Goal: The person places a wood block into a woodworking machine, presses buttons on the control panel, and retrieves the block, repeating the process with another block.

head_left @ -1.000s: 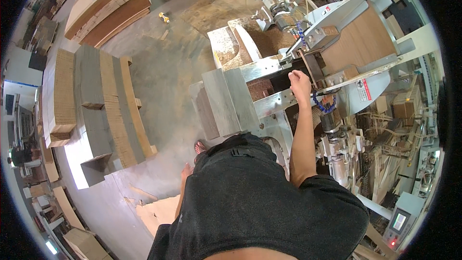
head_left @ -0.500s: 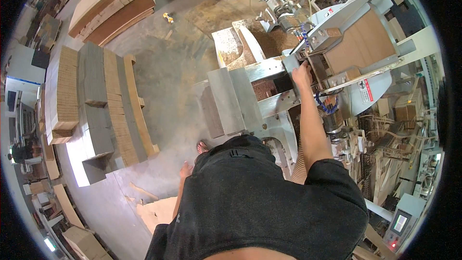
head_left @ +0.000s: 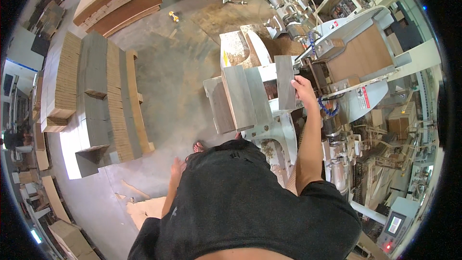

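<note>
Plank [head_left: 285,81], grey, right edge pinched in grip of right hand [head_left: 304,91], over metal rails [head_left: 268,73], just right of grey boards [head_left: 242,97]. Left hand [head_left: 178,167] hangs beside black clothing [head_left: 245,195]; cannot tell its grip.

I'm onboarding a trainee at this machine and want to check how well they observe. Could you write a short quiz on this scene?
1. True or false: the right-hand grip holds a round metal rod.
2. The segmented hose beside the right wrist is: (a) red, (b) blue, (c) green?
3. Which grip shows nothing held?

Key:
1. False; it holds a flat gray board.
2. (b) Blue.
3. The left-hand grip.
</note>
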The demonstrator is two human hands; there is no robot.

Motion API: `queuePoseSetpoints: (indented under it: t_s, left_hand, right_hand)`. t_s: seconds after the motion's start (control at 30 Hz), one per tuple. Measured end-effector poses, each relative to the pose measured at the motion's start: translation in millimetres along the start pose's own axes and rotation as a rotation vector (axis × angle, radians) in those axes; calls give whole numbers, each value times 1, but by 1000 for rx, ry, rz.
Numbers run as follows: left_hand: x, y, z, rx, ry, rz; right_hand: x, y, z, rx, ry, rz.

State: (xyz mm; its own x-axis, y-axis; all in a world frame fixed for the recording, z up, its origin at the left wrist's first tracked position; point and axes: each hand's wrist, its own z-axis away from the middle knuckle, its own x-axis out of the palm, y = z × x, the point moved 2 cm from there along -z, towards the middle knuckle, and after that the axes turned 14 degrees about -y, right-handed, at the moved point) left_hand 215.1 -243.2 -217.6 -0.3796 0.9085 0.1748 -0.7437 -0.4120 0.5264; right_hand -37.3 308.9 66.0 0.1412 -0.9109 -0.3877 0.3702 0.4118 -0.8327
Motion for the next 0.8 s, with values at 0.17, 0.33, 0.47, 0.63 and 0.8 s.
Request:
queuePoseSetpoints:
  t_s: [0.17,0.33,0.47,0.63,0.8]
  left_hand:
    - [125,125,26,19,-396,-78]
    - [243,191,10,83,-662,-245]
    - [292,197,3,57,-884,-154]
    - [317,198,28,45,-817,-169]
    - [313,195,25,28,-749,-151]
  right_hand:
    - [28,-31,35,-64,-105,-269]
    - [65,-19,35,-141,-96,-110]
    - [74,-18,68,-192,60,-174]
    - [73,58,121,-137,304,-216]
    - [106,92,181,227,366,-413]
